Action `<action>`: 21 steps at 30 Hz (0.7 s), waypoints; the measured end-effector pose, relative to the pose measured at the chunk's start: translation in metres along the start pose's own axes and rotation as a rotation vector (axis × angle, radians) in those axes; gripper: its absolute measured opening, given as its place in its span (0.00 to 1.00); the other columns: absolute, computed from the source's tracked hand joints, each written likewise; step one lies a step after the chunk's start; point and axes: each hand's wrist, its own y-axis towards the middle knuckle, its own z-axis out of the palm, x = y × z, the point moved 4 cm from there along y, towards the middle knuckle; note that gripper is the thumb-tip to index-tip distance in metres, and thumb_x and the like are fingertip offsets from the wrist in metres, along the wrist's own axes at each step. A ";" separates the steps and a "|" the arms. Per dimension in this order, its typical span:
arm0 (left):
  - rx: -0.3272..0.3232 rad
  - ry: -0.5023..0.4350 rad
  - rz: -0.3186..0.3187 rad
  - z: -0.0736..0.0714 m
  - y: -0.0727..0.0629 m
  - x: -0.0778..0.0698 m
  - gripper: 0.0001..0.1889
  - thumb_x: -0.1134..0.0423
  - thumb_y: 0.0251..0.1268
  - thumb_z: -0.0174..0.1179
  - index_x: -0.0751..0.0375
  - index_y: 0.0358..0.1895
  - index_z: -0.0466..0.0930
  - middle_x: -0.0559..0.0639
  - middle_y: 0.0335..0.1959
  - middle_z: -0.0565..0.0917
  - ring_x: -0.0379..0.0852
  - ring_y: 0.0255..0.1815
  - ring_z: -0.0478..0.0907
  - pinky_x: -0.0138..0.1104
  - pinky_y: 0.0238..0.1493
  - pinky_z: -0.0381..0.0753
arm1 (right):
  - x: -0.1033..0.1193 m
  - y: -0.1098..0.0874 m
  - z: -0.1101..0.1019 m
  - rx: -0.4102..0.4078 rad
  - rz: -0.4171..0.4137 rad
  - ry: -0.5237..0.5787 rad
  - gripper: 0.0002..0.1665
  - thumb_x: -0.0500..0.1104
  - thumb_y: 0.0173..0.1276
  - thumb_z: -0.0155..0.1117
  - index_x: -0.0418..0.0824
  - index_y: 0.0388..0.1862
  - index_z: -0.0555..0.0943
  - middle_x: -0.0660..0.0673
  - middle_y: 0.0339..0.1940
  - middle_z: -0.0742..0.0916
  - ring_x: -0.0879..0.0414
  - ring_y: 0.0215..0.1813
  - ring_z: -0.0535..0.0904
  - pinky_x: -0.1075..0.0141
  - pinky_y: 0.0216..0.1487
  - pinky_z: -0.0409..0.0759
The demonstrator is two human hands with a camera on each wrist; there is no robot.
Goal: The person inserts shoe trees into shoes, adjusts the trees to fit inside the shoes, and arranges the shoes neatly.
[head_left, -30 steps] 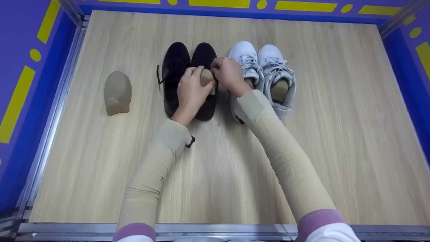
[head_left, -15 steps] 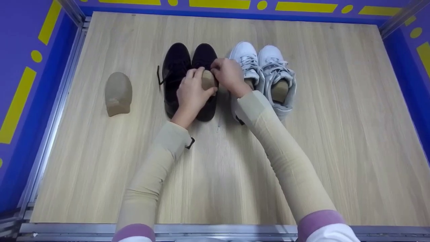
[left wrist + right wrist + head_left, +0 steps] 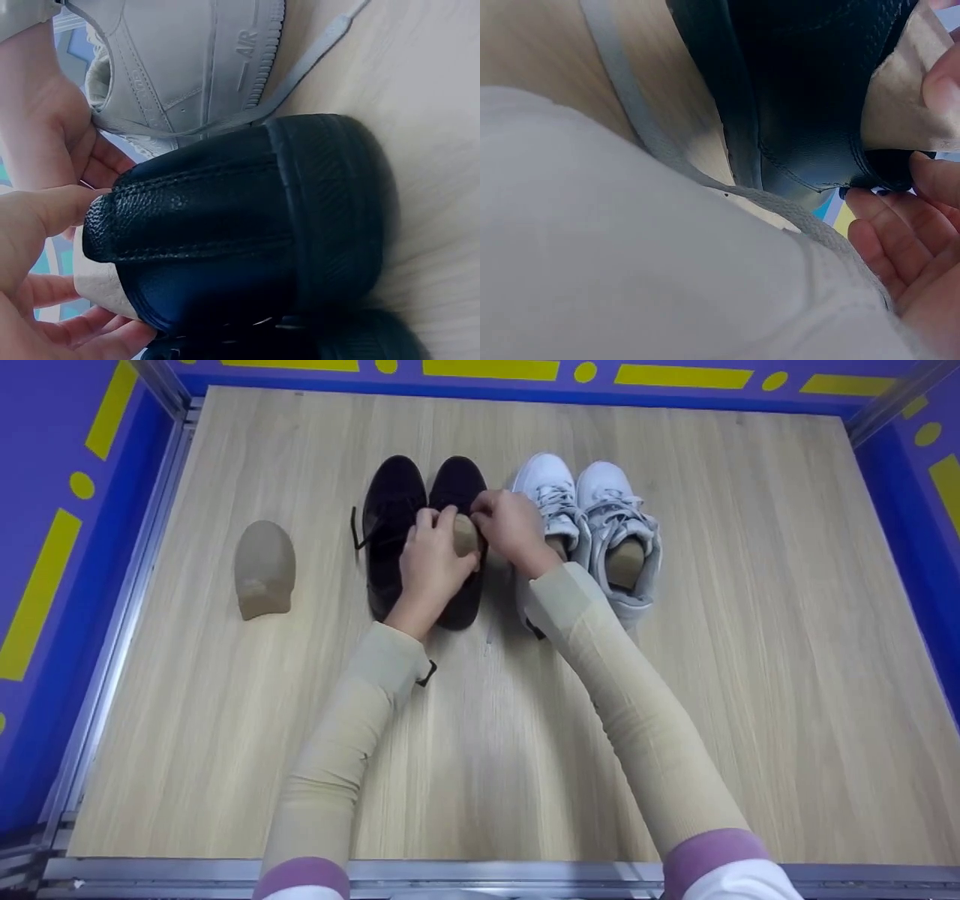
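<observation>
In the head view my left hand [image 3: 431,561] holds a tan shoe insert [image 3: 466,535], which sits partly inside the opening of the right-hand black shoe [image 3: 457,478]. My right hand [image 3: 514,526] pinches the collar edge of that shoe. Up close in the right wrist view, the right fingers [image 3: 889,221] grip the black leather rim beside the insert [image 3: 904,97]. From the left wrist, the shoe's heel [image 3: 202,217] stands upright, with the left thumb over its top edge and the other fingers around the insert [image 3: 96,283]. The insert's front end is hidden in the shoe.
A second black shoe [image 3: 396,484] with a loose lace stands alongside. Two white sneakers [image 3: 546,480] sit to the right, tan inserts [image 3: 625,562] in them. Another tan insert [image 3: 265,570] lies at the left on the wooden board [image 3: 765,622]. Blue-purple walls [image 3: 495,386] border it.
My left hand has shifted only slightly around the insert, its thumb moving a little. The right hand keeps its place at the shoe's collar.
</observation>
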 end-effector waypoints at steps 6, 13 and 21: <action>-0.001 0.004 0.015 0.004 0.000 0.001 0.33 0.54 0.46 0.64 0.55 0.60 0.65 0.55 0.53 0.68 0.55 0.51 0.70 0.45 0.45 0.74 | 0.000 -0.001 0.000 0.002 0.006 -0.002 0.10 0.44 0.62 0.55 0.44 0.38 0.81 0.47 0.38 0.85 0.51 0.41 0.79 0.60 0.44 0.74; -0.025 0.018 0.031 0.012 0.000 0.003 0.34 0.54 0.46 0.65 0.53 0.60 0.64 0.54 0.53 0.69 0.56 0.49 0.72 0.46 0.44 0.74 | 0.000 -0.001 0.001 0.010 0.010 0.007 0.10 0.44 0.62 0.55 0.44 0.38 0.81 0.47 0.38 0.85 0.52 0.41 0.79 0.61 0.44 0.74; -0.075 0.006 0.091 0.014 -0.002 0.007 0.32 0.54 0.47 0.64 0.50 0.59 0.65 0.51 0.53 0.70 0.54 0.47 0.74 0.45 0.39 0.75 | 0.000 -0.001 0.000 -0.004 0.009 -0.021 0.10 0.44 0.61 0.55 0.44 0.38 0.81 0.47 0.38 0.85 0.50 0.42 0.79 0.58 0.44 0.74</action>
